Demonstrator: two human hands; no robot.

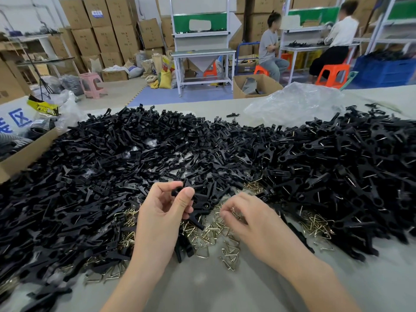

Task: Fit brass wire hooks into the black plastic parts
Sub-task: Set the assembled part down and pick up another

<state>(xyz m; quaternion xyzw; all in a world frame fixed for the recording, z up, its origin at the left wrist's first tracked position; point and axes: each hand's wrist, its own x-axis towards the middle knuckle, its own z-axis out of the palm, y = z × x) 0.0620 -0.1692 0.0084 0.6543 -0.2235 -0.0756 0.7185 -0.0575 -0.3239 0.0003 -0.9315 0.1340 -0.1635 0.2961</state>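
My left hand (163, 208) pinches a black plastic part (198, 207) between thumb and fingers, holding it up over the table. My right hand (245, 213) is just to its right, fingertips pinching a brass wire hook (235, 213) above a scatter of loose brass hooks (213, 233). A large heap of bare black parts (112, 154) covers the left and middle of the table. On the right lies a heap of black parts with wire in them (349, 165).
A cardboard box (27, 154) sits at the left table edge. A crumpled clear plastic bag (292, 104) lies at the back right. The bare grey tabletop (213, 284) shows near me. Two people sit at workbenches far behind, among stacked cartons.
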